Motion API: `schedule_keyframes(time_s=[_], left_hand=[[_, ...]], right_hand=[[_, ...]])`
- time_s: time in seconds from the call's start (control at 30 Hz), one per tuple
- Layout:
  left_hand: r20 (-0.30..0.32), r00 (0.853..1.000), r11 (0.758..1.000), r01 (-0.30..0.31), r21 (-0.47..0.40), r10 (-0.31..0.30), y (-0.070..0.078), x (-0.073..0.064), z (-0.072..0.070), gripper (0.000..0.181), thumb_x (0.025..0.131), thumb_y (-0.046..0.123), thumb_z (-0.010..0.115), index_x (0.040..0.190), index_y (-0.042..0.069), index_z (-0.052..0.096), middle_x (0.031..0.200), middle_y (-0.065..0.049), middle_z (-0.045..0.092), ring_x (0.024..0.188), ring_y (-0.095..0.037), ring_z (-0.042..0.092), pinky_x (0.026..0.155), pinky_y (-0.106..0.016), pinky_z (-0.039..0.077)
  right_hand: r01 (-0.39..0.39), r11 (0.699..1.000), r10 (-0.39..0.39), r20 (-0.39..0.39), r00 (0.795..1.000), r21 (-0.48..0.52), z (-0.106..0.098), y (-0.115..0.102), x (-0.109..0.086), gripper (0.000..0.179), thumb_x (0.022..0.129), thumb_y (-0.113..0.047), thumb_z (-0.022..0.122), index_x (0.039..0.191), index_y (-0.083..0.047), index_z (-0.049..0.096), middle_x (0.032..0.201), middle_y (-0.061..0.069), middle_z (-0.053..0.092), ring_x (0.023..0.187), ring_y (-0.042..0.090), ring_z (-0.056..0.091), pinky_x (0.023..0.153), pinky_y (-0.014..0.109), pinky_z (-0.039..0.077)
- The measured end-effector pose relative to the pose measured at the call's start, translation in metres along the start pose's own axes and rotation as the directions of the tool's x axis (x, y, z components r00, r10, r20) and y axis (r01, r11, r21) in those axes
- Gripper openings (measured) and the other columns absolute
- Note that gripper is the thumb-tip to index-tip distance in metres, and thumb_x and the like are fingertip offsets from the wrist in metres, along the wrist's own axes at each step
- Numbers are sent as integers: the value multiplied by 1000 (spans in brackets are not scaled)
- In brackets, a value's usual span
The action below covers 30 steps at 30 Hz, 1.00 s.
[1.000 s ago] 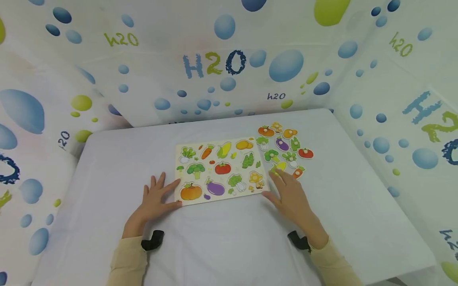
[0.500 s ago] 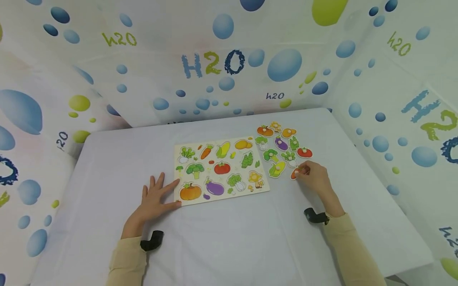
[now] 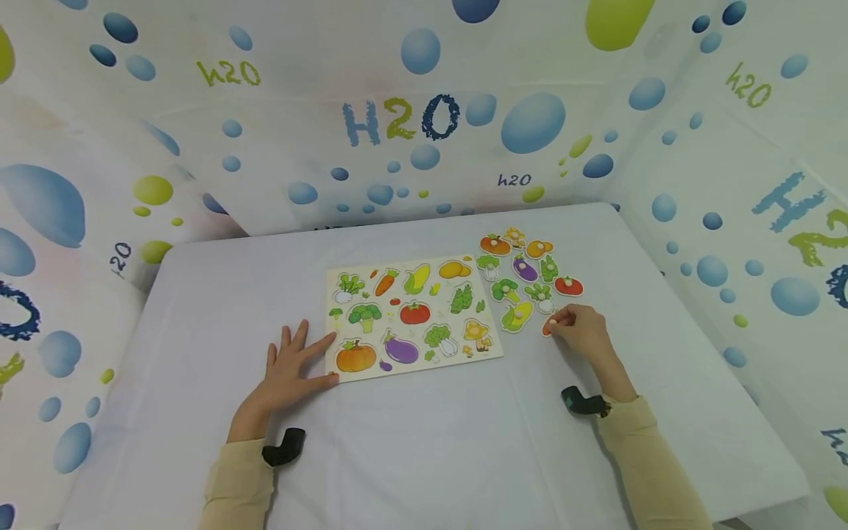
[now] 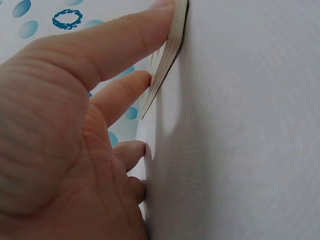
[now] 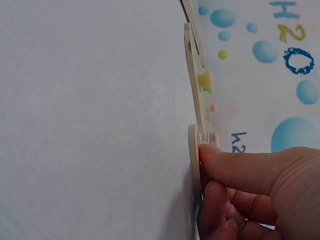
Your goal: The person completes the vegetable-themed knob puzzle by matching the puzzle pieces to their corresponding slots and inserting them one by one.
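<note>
A cream puzzle board (image 3: 430, 294) printed with vegetables lies flat on the white table. My left hand (image 3: 291, 373) rests at its left edge with the fingers spread; in the left wrist view the thumb and index finger (image 4: 122, 95) touch the board's edge. To the right of the board, my right hand (image 3: 586, 335) pinches the carrot puzzle piece (image 3: 547, 326) between thumb and fingers. In the right wrist view that piece (image 5: 193, 150) is seen edge-on, close to the table surface; most of its face is hidden. Beside it lies the corn piece (image 3: 517, 316).
Several vegetable pieces with knobs cluster right of the board, among them a tomato piece (image 3: 568, 285), an eggplant piece (image 3: 525, 268), a broccoli piece (image 3: 506, 290) and a pumpkin piece (image 3: 495, 244). A bubble-printed backdrop (image 3: 298, 147) rises behind the table (image 3: 424, 456).
My right hand has moved right, away from the board's lower right corner, and has taken hold of the carrot piece. The left hand has stayed at the board's left edge.
</note>
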<state>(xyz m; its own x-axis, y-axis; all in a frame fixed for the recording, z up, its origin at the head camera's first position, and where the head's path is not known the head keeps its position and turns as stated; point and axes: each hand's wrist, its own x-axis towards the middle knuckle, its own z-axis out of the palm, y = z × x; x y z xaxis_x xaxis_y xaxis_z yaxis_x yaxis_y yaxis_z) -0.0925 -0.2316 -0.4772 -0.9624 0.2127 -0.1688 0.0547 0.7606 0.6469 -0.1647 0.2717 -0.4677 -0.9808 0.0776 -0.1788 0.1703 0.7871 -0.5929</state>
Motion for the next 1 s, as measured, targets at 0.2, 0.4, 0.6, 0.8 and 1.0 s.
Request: schedule_keyframes(time_s=[0.2, 0.4, 0.6, 0.8, 1.0], left_hand=[[-12, 1000, 1000, -4, -1, 3, -1, -2, -1, 78, 80, 43, 75, 146, 13, 46, 161, -29, 2, 145, -53, -16, 111, -71, -13], [-9, 1000, 1000, -3, 4, 3, -2, -1, 0, 78, 81, 44, 75, 146, 14, 46, 161, -30, 3, 145, -53, -15, 111, -71, -13], [-17, 1000, 1000, -6, 10, 6, -2, -1, 0, 79, 80, 45, 75, 147, 14, 46, 161, -29, 3, 145, -53, -15, 111, -70, -13], [-16, 1000, 1000, -4, 4, 4, -2, 0, 0, 79, 80, 45, 75, 146, 14, 45, 161, -28, 2, 145, -52, -16, 112, -69, -14], [-20, 1000, 1000, -7, -9, 7, -4, 0, 2, 78, 80, 43, 76, 146, 14, 46, 161, -28, 3, 146, -51, -17, 112, -69, -14]], right_hand=[[-4, 1000, 5, 8, 1000, -9, 2, -1, 1, 19, 89, -15, 69, 96, 2, 67, 78, 9, 62, 73, 20, 54, 60, 25, 42], [-7, 999, 8, 20, 1000, -44, -7, -7, -6, 18, 89, -15, 69, 94, 2, 67, 77, 9, 62, 72, 20, 53, 59, 25, 42], [56, 998, -55, 19, 998, -40, -20, -27, -7, 20, 88, -17, 71, 94, 2, 67, 78, 10, 63, 72, 21, 53, 59, 26, 43], [115, 993, -114, 24, 993, -26, -9, -72, 11, 21, 89, -20, 72, 94, -1, 67, 81, 11, 63, 74, 21, 53, 60, 25, 43], [176, 984, -175, 68, 982, -2, 18, -129, 35, 20, 88, -23, 73, 92, -4, 68, 83, 9, 63, 74, 20, 53, 60, 24, 42]])
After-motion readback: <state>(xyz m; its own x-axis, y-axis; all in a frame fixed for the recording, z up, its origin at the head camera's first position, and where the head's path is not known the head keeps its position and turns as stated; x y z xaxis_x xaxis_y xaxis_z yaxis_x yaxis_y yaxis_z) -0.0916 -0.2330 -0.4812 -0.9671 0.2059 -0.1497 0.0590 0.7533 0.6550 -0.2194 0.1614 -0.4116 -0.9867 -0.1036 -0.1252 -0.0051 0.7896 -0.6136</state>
